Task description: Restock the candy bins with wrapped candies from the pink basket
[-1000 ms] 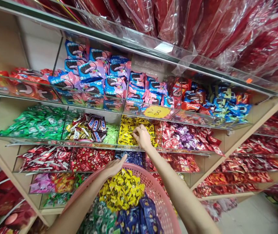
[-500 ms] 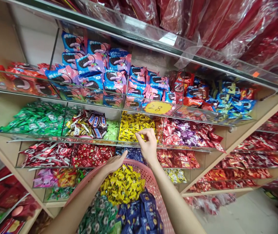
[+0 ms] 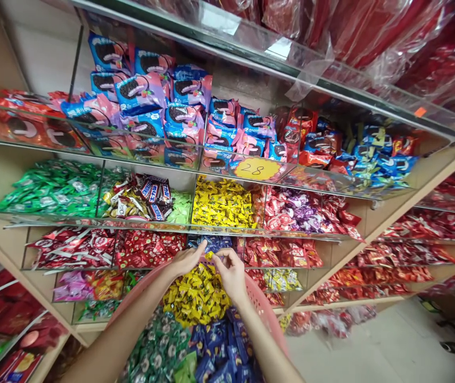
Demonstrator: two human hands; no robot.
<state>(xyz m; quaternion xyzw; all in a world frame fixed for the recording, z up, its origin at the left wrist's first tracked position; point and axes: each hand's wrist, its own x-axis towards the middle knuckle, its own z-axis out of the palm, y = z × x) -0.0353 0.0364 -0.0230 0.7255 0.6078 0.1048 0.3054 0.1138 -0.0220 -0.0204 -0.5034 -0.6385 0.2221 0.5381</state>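
Observation:
A pink perforated plastic basket [image 3: 259, 296] is below my arms, holding wrapped candies. Yellow candies [image 3: 196, 298] are heaped at its far side, with green-wrapped candies [image 3: 159, 343] nearer on the left and dark blue ones [image 3: 215, 346] on the right. My left hand [image 3: 187, 260] grips the basket's far rim, thumb up; its other fingers are mostly hidden. Over the yellow heap, my right hand [image 3: 229, 270] pinches a small yellow-wrapped candy [image 3: 210, 256] between thumb and forefinger. Beyond it, a shelf compartment holds more yellow candies [image 3: 224, 205].
Clear-fronted shelves hold Snickers bars [image 3: 153, 194], green candies [image 3: 57, 186], red packets [image 3: 151, 249] and blue-pink cookie packs [image 3: 141, 93]. A yellow price tag [image 3: 257, 168] hangs on the upper shelf's front panel. Plastic-wrapped red bags [image 3: 355, 42] lie above. Tiled floor [image 3: 355, 351] shows at right.
My right hand has moved down from the yellow candy compartment to above the basket, with a yellow candy now visible in its pinch. My left hand stays at the rim.

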